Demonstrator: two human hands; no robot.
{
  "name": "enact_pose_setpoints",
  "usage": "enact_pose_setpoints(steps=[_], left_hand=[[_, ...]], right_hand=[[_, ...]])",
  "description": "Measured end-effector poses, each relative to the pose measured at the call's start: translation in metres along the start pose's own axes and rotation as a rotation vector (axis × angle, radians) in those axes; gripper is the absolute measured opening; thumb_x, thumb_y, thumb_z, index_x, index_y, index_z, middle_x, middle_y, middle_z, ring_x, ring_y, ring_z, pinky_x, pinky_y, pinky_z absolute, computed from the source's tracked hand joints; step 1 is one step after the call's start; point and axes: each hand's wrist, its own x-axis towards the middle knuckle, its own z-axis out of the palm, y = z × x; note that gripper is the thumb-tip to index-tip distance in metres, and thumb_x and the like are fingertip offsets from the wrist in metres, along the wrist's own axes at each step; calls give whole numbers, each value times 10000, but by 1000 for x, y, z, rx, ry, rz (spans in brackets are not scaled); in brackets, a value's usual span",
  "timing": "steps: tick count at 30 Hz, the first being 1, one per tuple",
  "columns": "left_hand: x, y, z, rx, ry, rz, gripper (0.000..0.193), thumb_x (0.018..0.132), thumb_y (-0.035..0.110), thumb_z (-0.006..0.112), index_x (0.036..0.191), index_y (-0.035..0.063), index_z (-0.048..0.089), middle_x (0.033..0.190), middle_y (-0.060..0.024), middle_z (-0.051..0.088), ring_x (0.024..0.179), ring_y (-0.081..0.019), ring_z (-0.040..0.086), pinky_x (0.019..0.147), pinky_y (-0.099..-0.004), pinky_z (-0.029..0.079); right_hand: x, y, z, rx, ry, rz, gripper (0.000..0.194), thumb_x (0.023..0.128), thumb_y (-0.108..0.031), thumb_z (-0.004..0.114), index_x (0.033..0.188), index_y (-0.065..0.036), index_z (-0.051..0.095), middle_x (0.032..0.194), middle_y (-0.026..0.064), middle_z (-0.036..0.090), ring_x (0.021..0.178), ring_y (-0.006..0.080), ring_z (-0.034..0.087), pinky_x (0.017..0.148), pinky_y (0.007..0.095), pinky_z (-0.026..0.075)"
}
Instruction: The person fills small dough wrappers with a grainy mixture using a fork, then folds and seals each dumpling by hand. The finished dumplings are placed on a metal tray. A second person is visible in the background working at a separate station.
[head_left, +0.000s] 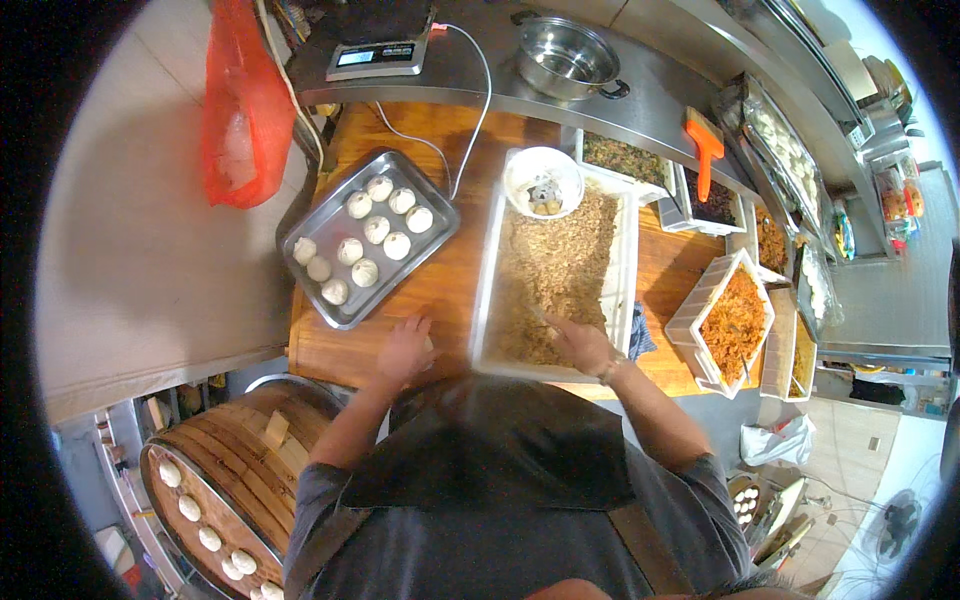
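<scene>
My left hand is low on the wooden table, fingers pointing away from me; a small pale thing shows at its thumb side, partly hidden. Over the near part of a white plastic tub of brown minced filling is my right hand. A blurred thin shape extends from its fingertips, so its grip is unclear. A white round bowl with small pieces inside sits at the tub's far left corner. On the left, a metal tray holds several pleated dough buns.
Tubs of orange filling, greens and dark filling stand right and behind. The steel shelf carries a digital scale, a pot and an orange-handled brush. A bamboo steamer stands lower left.
</scene>
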Motion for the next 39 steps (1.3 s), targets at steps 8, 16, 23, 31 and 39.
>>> enact_pose_setpoints(steps=[8,16,23,31,39], left_hand=[[-16,-18,-44,236,-50,244,346,806,300,693,1029,53,596,1019,-113,607,1003,-344,590,843,-477,467],[-42,5,-48,-1744,22,-283,321,901,98,654,1203,59,552,1092,-71,630,1010,-191,624,878,-332,530],[-19,57,-74,-1810,113,-279,271,936,152,634,1180,40,595,1075,-63,665,964,-159,643,830,-319,524],[17,102,-77,-1165,372,5,337,997,162,534,1333,137,526,1163,-43,613,1058,-158,593,920,-311,474],[34,146,-54,-1099,131,343,604,819,33,738,1340,66,433,1206,-49,556,1131,-158,535,1002,-320,425]], right_hand=[[30,-13,12,-44,-401,-245,362,939,-166,519,1298,-142,566,1139,190,653,1012,383,627,844,434,516],[30,15,3,-103,-366,-223,378,954,-196,526,1320,-108,567,1159,180,660,1062,334,637,852,401,513],[18,16,-3,410,-634,-55,402,965,-191,515,1349,-80,553,775,34,592,664,138,542,580,292,446],[-23,7,-47,959,-706,129,449,1003,-230,503,1437,-124,462,661,-34,447,521,47,360,442,209,292],[-51,-23,-28,1339,-312,89,423,1001,-89,458,1421,-134,480,667,-4,471,471,54,386,410,197,295]])
